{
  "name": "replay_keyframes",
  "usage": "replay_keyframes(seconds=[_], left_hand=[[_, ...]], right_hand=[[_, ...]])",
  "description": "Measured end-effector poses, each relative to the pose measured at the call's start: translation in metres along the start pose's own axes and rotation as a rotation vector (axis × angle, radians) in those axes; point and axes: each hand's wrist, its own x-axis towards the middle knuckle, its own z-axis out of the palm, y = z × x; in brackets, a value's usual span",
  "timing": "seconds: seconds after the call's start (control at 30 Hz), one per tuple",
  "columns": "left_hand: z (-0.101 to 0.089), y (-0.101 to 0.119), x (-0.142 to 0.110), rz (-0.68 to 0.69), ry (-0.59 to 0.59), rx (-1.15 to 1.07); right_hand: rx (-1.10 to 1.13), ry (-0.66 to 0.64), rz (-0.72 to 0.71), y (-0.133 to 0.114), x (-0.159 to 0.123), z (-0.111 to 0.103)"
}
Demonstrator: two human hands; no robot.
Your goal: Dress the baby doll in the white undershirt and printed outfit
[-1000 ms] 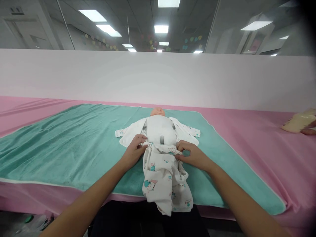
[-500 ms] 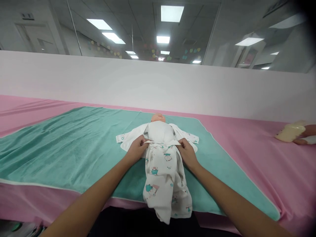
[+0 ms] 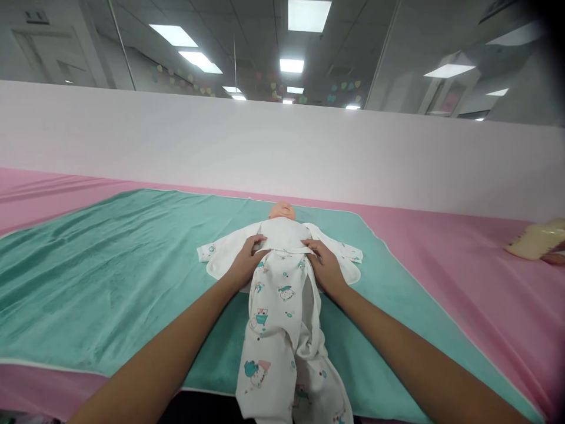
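Observation:
A baby doll (image 3: 283,210) lies on its back in a white long-sleeved top (image 3: 286,233), its front lying open at both sides. White baby trousers (image 3: 282,294) with small coloured prints cover its lower body, the waistband across the belly. My left hand (image 3: 248,259) rests at the left side of the waistband, fingers spread over the doll's belly. At the right side, my right hand (image 3: 325,266) lies likewise with fingers stretched out, its thumb beside the band. The trouser legs hang toward me past the front edge.
A green blanket (image 3: 132,265) covers much of the pink-covered table (image 3: 450,253). Another person's hand (image 3: 554,258) holds a yellowish object (image 3: 529,242) at the far right. Behind stand a white wall (image 3: 265,147) and glass panels above it.
My fingers have gone from pinching the waistband's ends to lying spread at the doll's waist. The waistband sits slightly higher on the belly. The yellowish object has shifted right in view.

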Motion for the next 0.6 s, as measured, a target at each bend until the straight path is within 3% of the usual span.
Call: replay_keyframes(seconds=[0.17, 0.23, 0.37, 0.43, 0.6], left_hand=[[-0.002, 0.007, 0.026, 0.074, -0.038, 0.213], [-0.004, 0.005, 0.040, 0.022, -0.009, 0.246], [-0.005, -0.007, 0.058, -0.140, -0.014, 0.077], [-0.004, -0.011, 0.058, -0.142, -0.002, 0.085], [-0.004, -0.003, 0.039, -0.034, 0.021, 0.348]], right_hand=[[-0.107, -0.031, 0.131, 0.014, 0.035, 0.007], [-0.042, -0.017, 0.206, 0.028, 0.053, 0.017], [0.103, -0.020, 0.309, 0.051, 0.078, 0.032], [0.148, -0.015, 0.351, 0.053, 0.079, 0.033], [0.315, -0.024, 0.430, 0.043, 0.059, 0.025]])
